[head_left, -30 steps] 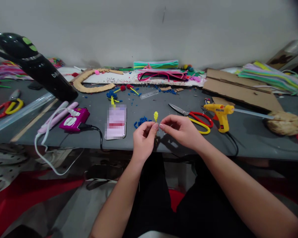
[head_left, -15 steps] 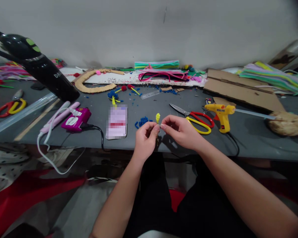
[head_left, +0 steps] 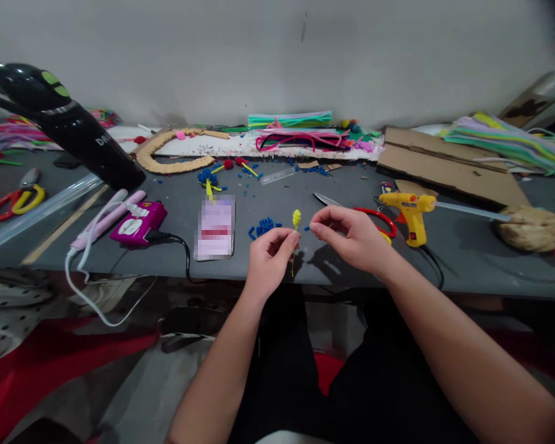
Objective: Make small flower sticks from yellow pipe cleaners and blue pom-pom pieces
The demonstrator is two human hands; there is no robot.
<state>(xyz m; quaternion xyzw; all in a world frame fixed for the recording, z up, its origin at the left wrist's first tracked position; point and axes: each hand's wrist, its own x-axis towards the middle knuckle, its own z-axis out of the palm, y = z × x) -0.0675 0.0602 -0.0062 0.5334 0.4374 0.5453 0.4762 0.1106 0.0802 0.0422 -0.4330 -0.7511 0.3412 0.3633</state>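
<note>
"At the near side of the flat grey worktop (head_left: 277,194), what does the left hand (head_left: 272,254) have?"

"Its thumb and forefinger pinch the thin stem of a bright yellow, coiled, fuzzy bud (head_left: 296,217). The bud stands upright just above the fingertips, at one o'clock from that hand."

"And the right hand (head_left: 345,233)?"

"It is near three o'clock from the left one. Its fingers grip a short blue fuzzy piece (head_left: 307,228) by one end; the other end points at the bud, just beside it but apart."

"Are there more blue bits?"

"Yes, a small loose heap of short blue fuzzy strips (head_left: 266,227) lies at twelve o'clock from the left hand. A phone with a blurred pale lilac screen (head_left: 215,228) lies at ten."

"What's around the right hand?"

"Partly hidden behind it are scissors with red and yellow handles (head_left: 380,214): the tip shows at eleven o'clock, the handles between two and three. Farther out that way sits a yellow glue gun (head_left: 414,216) with a translucent stick in its back."
</note>
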